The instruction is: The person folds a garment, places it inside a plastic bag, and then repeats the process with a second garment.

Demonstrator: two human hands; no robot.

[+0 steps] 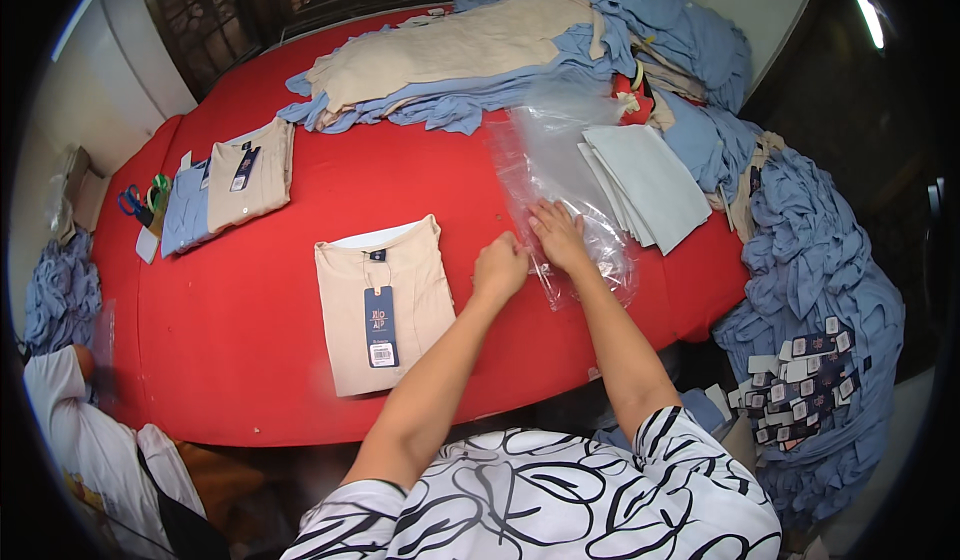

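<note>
My right hand [558, 235] lies with its fingers outstretched on a stack of clear plastic bags [590, 200]. Just left of it, my left hand [502, 268] is closed at the near left edge of the bags; whatever its fingers hold, if anything, is hidden. A folded beige garment [425, 295] rests on the red table to the left of my left hand. It carries a dark blue hang tag [380, 325], and a white sheet shows at its neckline.
Light grey sheets [650, 180] lie right of the bags. Folded garments [240, 185] sit at left beside scissors [133, 203]. Beige and blue garments [450, 50] are heaped at the back. More blue garments [830, 250] and several tags [800, 385] occupy the right. Another person's sleeve [60, 390] shows lower left.
</note>
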